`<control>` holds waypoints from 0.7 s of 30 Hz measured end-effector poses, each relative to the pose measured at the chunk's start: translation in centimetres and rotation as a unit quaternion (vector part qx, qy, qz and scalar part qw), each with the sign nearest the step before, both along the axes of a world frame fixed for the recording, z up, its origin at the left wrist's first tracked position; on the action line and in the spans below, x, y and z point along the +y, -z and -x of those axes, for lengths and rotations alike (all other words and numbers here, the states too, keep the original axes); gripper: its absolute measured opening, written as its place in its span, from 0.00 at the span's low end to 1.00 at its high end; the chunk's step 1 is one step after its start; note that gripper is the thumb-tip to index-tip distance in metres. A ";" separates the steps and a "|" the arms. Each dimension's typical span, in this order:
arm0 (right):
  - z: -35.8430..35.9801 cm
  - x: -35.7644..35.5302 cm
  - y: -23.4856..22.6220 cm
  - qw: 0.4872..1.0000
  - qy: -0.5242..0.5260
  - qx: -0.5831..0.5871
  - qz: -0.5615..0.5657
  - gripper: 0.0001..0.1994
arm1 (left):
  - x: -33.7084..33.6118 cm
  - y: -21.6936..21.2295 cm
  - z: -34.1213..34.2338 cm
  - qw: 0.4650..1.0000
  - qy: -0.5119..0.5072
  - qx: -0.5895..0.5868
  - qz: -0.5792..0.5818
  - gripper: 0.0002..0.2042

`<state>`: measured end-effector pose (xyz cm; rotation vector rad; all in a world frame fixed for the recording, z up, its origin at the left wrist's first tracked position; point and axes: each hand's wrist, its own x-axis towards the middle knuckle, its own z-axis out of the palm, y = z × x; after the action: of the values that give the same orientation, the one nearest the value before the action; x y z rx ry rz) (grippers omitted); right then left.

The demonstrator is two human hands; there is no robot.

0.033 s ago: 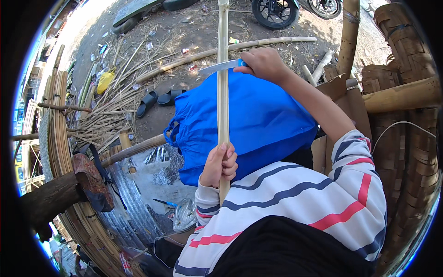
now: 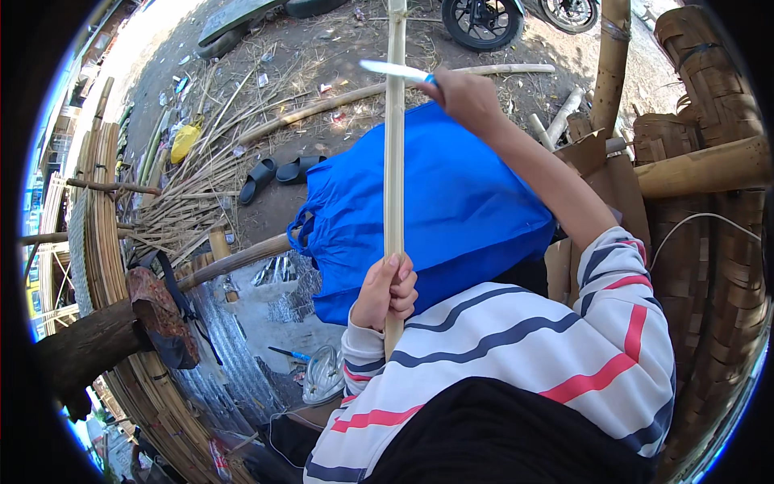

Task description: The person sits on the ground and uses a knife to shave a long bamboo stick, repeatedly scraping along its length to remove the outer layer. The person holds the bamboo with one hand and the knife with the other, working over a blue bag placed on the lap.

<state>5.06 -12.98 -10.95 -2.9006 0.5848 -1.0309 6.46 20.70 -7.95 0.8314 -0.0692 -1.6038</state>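
Far left I see a pile of bamboo splints (image 2: 181, 206) on the dirt, with a pair of dark sandals (image 2: 278, 175) just right of them. Nearer, my left hand (image 2: 385, 292) is clenched around the lower part of an upright bamboo strip (image 2: 394, 161) that runs up past a blue bag (image 2: 435, 206). Far and to the right, my right hand (image 2: 463, 95) grips a blue-handled knife (image 2: 395, 72), its blade lying across the strip near its top.
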 end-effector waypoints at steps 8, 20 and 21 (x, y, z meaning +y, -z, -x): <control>0.0 -0.7 -1.4 0.996 -0.075 -0.030 -0.027 0.22 | 0.7 1.0 0.4 0.999 -0.006 0.034 -0.021 0.15; 4.4 3.7 -1.3 0.874 0.049 0.169 -0.452 0.26 | 0.5 5.9 -3.5 0.995 -0.086 0.026 -0.038 0.14; 5.3 3.5 0.0 0.888 0.084 0.200 -0.406 0.28 | 0.4 6.8 -3.7 0.995 -0.089 0.042 -0.034 0.14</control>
<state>-0.25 -9.47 -10.96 -2.2933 0.9949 -0.0827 10.19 21.13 -14.78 0.7993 0.1176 -1.4782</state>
